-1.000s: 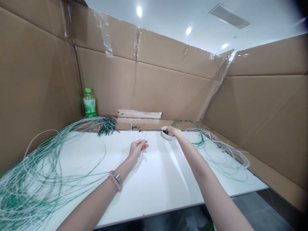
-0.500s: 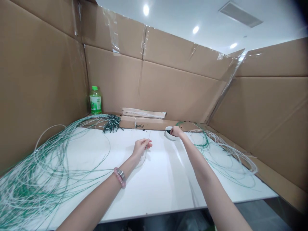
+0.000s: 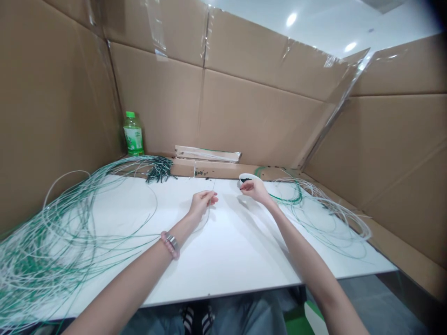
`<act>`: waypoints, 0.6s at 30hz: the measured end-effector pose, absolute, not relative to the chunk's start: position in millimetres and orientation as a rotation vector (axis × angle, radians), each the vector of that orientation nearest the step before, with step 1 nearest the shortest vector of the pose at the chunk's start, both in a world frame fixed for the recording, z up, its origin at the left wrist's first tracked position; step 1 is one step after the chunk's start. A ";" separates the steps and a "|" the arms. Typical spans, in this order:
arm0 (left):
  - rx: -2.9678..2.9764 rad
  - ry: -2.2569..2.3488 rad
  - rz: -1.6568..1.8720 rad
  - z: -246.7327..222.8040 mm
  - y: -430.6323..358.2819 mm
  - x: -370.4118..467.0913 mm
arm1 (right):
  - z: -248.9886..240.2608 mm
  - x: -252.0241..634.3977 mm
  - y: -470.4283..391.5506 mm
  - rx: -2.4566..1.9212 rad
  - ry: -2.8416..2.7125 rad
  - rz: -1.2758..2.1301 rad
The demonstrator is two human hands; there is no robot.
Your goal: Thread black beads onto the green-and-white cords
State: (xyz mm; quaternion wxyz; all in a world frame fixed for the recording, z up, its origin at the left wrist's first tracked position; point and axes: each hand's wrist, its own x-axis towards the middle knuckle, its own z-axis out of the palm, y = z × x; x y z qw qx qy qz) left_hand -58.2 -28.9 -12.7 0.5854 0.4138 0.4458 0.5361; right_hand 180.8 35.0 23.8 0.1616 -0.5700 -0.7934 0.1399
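Observation:
Over the middle of the white table, my left hand [image 3: 202,203] pinches a thin pale wire [image 3: 209,214]; its tip sticks up past the fingers and the rest trails down behind the wrist. My right hand [image 3: 255,190] is just in front of a small white bowl [image 3: 256,177] that holds tiny black pieces [image 3: 245,179]. Its thumb and fingertips are pinched together, with a small dark bit showing at the tips, too small to name for certain.
A large tangle of green and white wires [image 3: 66,232] covers the left side, its dark ends [image 3: 159,168] bunched at the back. More coiled wires [image 3: 335,214] lie at right. A green bottle [image 3: 133,135] stands in the back-left corner. Cardboard walls [image 3: 265,116] enclose the table.
My right hand has come out of the bowl toward me, its fingertips now in front of the rim. My left hand still holds the wire. The view has tipped downward.

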 end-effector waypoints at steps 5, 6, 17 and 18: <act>0.969 1.049 1.250 -10.0 -30.9 -59.1 | -2.2 173.3 27.0 -1.532 -2.268 0.517; 0.966 1.047 1.253 -9.3 -31.3 -59.0 | -4.7 173.4 27.7 -1.519 -2.262 0.536; 0.887 0.986 1.326 -7.6 -34.5 -59.0 | -20.7 179.1 34.4 -1.453 -2.081 0.756; 0.885 0.986 1.326 -7.0 -35.1 -59.0 | -22.2 179.0 34.8 -1.454 -2.058 0.779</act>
